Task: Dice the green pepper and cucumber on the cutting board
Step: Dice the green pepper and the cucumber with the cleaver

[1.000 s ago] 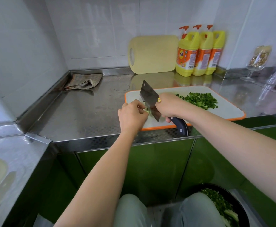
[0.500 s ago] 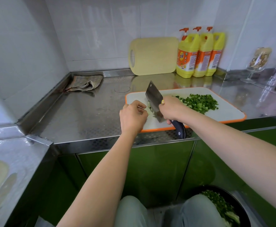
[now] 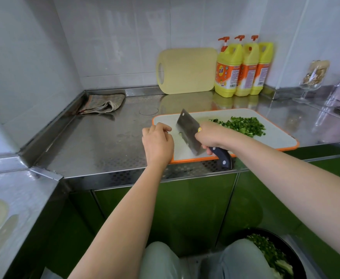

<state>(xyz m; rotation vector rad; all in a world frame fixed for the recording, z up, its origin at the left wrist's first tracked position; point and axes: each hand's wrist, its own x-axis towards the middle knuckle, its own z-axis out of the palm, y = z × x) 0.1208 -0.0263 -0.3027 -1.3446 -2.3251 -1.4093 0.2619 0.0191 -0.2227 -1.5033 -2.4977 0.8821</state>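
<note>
Steel counter point(image 3: 104, 137) with orange-rimmed cutting board point(image 3: 275, 137), folded cloth point(image 3: 102, 103), three detergent bottles point(image 3: 243, 67), stemmed glass point(image 3: 312, 81).

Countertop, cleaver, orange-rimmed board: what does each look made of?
The countertop looks like brushed stainless steel: it mirrors the bottles, and its front edge is embossed. The cleaver has a bright reflective blade, probably steel; its dark handle shows pale rivets, plastic or wood unclear. The board has a matte white face and orange rim, probably plastic.

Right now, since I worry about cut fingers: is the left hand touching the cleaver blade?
Apart. The head view shows bare white cutting board between the left hand and the cleaver blade; the right hand grips its handle.
</note>
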